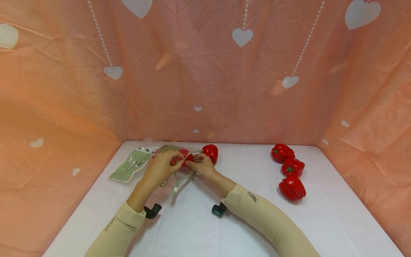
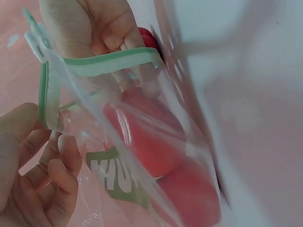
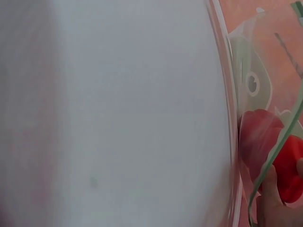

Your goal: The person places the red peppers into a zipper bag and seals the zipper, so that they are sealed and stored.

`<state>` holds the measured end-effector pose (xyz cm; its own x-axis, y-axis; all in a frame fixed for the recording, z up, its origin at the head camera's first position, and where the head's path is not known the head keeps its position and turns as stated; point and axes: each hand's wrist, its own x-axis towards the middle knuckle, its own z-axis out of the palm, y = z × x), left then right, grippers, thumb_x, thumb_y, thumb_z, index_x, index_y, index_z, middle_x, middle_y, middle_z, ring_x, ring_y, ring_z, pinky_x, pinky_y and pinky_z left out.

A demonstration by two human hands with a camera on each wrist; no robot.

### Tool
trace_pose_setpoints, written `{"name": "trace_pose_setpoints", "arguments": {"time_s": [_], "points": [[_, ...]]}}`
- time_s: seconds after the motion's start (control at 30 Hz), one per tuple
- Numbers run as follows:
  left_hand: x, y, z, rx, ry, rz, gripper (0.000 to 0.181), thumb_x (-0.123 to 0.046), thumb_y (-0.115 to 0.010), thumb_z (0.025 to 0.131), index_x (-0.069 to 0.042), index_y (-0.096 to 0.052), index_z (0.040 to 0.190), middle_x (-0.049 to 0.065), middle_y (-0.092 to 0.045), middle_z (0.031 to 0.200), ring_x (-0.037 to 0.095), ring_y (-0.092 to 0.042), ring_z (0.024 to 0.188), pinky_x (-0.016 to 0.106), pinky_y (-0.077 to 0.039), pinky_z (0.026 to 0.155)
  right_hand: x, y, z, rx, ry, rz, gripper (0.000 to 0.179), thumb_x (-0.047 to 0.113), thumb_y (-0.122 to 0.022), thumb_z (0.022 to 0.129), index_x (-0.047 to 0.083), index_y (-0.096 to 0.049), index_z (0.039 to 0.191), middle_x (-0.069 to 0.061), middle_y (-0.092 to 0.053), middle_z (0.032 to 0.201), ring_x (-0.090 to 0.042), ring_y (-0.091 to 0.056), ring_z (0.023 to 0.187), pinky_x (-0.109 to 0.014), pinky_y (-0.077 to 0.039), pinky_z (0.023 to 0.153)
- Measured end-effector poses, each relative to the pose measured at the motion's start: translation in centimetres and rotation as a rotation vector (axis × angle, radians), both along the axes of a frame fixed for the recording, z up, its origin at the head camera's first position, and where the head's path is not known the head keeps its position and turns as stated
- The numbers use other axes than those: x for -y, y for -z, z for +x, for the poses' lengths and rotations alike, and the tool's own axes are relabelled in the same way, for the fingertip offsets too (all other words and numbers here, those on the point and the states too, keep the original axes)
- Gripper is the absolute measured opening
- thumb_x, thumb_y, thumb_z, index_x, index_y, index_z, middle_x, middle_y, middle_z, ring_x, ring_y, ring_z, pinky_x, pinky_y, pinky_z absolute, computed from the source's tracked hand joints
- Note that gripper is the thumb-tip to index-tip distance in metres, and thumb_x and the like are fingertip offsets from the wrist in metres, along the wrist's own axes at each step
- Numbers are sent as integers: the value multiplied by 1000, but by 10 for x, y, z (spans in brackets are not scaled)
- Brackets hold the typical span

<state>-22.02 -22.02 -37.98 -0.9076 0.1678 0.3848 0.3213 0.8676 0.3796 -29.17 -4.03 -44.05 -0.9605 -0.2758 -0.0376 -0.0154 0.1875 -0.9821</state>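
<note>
at about eleven o'clock on the white table [image 1: 337, 221], both my hands meet at the mouth of a clear zip bag [image 2: 102, 66] with green edging. my left hand [image 1: 162, 168] pinches the rim. my right hand [image 1: 205, 166] grasps a red bell pepper [image 3: 289, 177], fingers past the edging, so it sits just within the mouth. deeper in, seen through the film, a second bell pepper [image 2: 191, 191] appears to lie against it. i take the step in hand to be loading the bag, this pepper nearly home. the next move, as i judge it, calls for pushing it down past the rim, then loosening my right grip and drawing those fingers out without dragging the edge along.

with my hands as the dial's centre, one loose bell pepper [image 1: 211, 155] rests at three o'clock, just beside my right fingers, handy to take after. at nine o'clock lies a flat green printed pouch [image 1: 131, 166]. farther out at three, three more bell peppers [image 1: 293, 167] sit close together in a row. beyond, at twelve, hangs a peach curtain [image 1: 208, 85] with pale hearts.
</note>
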Motion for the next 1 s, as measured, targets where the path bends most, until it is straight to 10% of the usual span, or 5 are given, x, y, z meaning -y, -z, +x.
{"name": "trace_pose_setpoints", "arguments": {"time_s": [1.0], "points": [[1, -1, 1, 69, 7, -10, 12, -22, -79, 96, -15, -76, 105, -5, -71, 81, 13, -66, 75, 33, -53, 63, -32, -14, 13, -71, -237, 178, 60, 20, -75, 100, -7, -52, 149, -24, -65, 142, -38, -64, 131, -43, -57, 105]]}}
